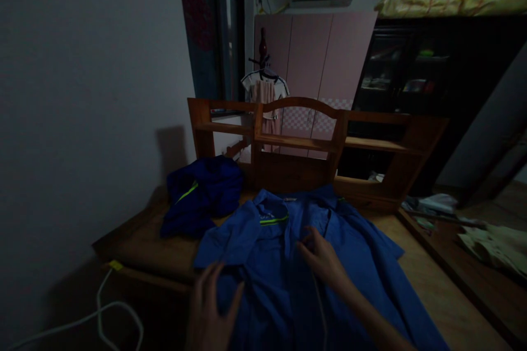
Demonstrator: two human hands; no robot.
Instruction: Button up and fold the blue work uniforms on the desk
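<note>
On one blue shirt (354, 244), left hand (212, 310) and right hand (323, 259) rest — fingers (214, 279) spread, gripping nothing.

— Where did the shirt (288, 285) lie?
— On the table (428, 285), under both hands: left hand (212, 310) at its near edge, right hand (323, 258) at its middle.
— And beyond them?
— A bundled garment (201, 192) lay past the left hand, leftward; the shelf (296, 145) stood behind it.
</note>
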